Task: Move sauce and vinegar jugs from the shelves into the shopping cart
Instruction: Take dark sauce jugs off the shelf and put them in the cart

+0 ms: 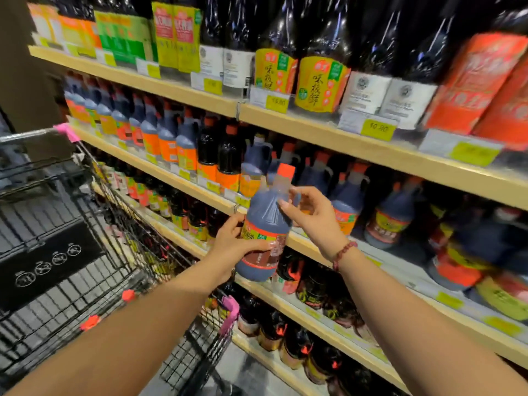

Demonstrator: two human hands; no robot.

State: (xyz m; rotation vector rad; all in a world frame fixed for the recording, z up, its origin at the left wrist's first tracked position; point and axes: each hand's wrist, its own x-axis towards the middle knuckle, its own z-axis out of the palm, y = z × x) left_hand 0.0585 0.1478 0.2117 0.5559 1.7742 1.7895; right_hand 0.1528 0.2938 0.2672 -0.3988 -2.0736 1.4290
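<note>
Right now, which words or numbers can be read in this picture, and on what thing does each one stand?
"10 80": yellow price tag on the shelf edge.
"味极鲜": yellow pouch above that shelf.
Label of the jug in the left hand: too blurred to read.
Other price tags and bottle labels: blurred.
Cart panel: round pictograms only, no words readable.

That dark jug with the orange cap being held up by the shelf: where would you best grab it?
Probably the wide lower body of the jug, at the label, from the left, as the left hand grips it: it is nearly upright and widest there. The right hand holds the narrow neck from the right to steady it.
</note>
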